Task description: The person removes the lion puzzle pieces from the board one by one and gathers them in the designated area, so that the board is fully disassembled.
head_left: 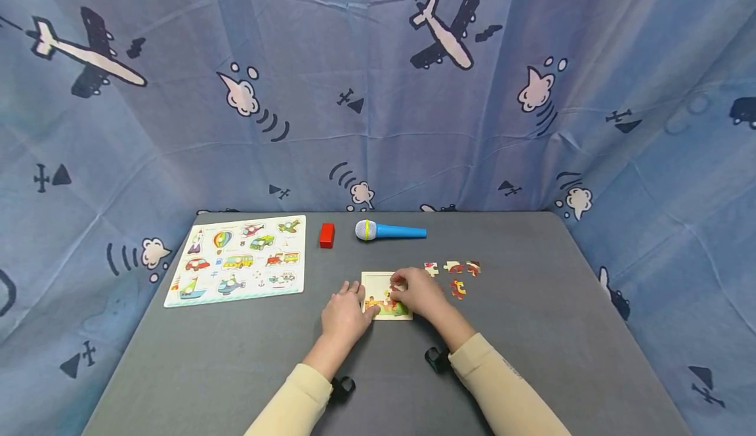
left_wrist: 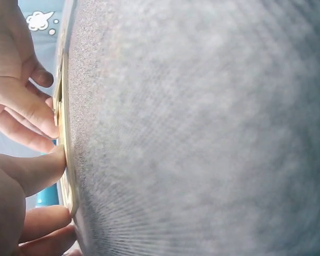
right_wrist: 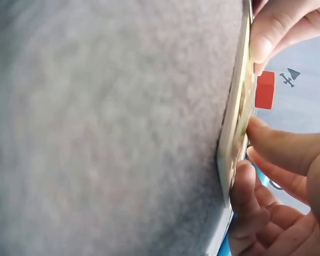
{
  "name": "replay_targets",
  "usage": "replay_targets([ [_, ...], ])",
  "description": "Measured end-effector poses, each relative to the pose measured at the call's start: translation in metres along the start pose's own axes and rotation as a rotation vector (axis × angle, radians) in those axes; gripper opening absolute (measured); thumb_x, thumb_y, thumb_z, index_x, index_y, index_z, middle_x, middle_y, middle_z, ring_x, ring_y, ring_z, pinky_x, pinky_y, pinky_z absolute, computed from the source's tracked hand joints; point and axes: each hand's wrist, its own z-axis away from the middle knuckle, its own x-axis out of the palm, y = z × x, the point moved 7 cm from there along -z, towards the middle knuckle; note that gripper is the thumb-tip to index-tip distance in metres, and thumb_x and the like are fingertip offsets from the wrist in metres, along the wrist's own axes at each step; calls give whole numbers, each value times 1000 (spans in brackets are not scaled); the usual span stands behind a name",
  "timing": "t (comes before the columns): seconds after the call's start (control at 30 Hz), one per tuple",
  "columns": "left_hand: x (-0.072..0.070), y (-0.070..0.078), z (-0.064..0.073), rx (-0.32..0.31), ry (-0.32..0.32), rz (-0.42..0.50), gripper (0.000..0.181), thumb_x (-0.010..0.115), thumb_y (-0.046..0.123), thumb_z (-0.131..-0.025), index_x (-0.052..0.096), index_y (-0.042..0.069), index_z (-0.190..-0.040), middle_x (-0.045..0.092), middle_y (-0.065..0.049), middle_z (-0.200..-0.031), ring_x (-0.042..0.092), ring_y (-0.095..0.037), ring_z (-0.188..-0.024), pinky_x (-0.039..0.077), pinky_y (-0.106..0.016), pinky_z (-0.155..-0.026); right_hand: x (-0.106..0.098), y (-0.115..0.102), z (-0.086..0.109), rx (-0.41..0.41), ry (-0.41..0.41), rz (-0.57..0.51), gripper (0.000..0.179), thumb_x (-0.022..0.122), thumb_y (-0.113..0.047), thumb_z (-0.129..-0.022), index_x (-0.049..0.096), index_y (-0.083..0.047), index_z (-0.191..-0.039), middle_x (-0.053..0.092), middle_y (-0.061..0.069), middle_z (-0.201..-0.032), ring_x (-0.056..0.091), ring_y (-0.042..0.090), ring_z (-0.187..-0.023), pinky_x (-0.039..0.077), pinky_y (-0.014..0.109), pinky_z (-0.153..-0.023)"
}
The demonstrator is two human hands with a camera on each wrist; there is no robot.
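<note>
At one puzzle board (head_left: 375,286), two hands (head_left: 345,313) (head_left: 420,293).

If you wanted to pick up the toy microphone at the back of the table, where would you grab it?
I'd close around the middle of the handle, coming from above and pinching from its near and far sides. The microphone lies on its side, its slim handle running left to right; the rounded head is wider, so probably more awkward to hold.
</note>
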Motion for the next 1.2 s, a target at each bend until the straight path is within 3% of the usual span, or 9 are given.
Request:
replay_targets([
  [0.33, 4, 0, -1, -1, 3, -17, 62, 74, 51, -88, 67, 11, -135, 61, -6, -143, 54, -29, -137, 53, -53, -99, 3, 9, -3, 73, -8, -104, 16, 82, -15, -85, 76, -11, -99, 66, -2, -83, 57, 12, -74, 48, 30, -69],
  [0.6, 0, 1, 0, -6, -3, -1, 62, 73, 50, -88, 66, 10, -135, 61, -7, -143, 53, -30, -137, 53, -55, -99, 1, 9, -3, 75, -8, -112, 6, 76, -16, -91, 76, -10, -92, 64, -2, -77, 55, 12, -69, 44, 27, -63],
  [0.93, 0, 1, 0, -2, -12, -13, 63, 73, 50, -89, 65, 10, -136, 60, -7, -144, 52, -28, -139, 51, -53, -103, 1, 6, -7, 56, -8, -87, 18, 83, -17, -83, 68, -10, -87, 59, 1, -79, 52, 14, -70, 42, 27, -64],
  [1.2, 2, 1, 0, -5, -17, -10, 62, 73, 49, -89, 65, 9, -136, 60, -7, -144, 51, -28, -139, 50, -52, -105, -5, 17, -6, 135, 49, -246, 19, 80, -19, -87, 65, -9, -92, 64, 3, -81, 58, 15, -69, 46, 28, -60],
])
